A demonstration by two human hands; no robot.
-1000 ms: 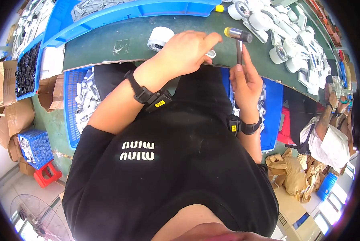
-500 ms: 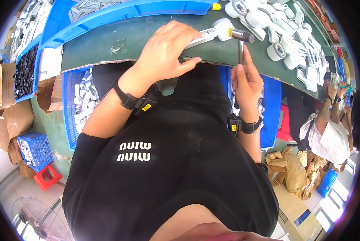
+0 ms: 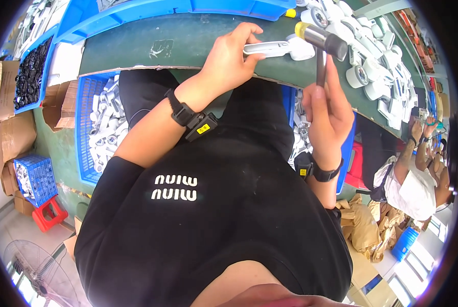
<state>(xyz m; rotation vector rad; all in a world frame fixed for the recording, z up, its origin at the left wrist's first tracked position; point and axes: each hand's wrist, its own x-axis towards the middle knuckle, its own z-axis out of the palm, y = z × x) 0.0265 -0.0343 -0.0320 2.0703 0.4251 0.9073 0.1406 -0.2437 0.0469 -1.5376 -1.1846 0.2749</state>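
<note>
My left hand (image 3: 228, 60) is closed on the end of a white plastic part (image 3: 271, 49), thumb on its near side and fingers on the far side. The part has a long handle with a recess and a round head, and lies level over the green bench. In my right hand (image 3: 331, 112) is a mallet (image 3: 321, 39), gripped by its metal shaft. One face of the mallet is yellow, the other black. Its head is above the bench, close to the part's round head and partly covering it from view.
Many white parts (image 3: 374, 82), several with round dials, are heaped on the bench (image 3: 121, 51) to the right. Along the back stands a blue bin (image 3: 172, 15). Blue crates (image 3: 85, 138) of white parts flank my legs. Another person (image 3: 413, 184) works at far right.
The mallet has risen off the part's round head and moved to the right with my right hand. My left hand has moved right and now pinches the part's handle end.
</note>
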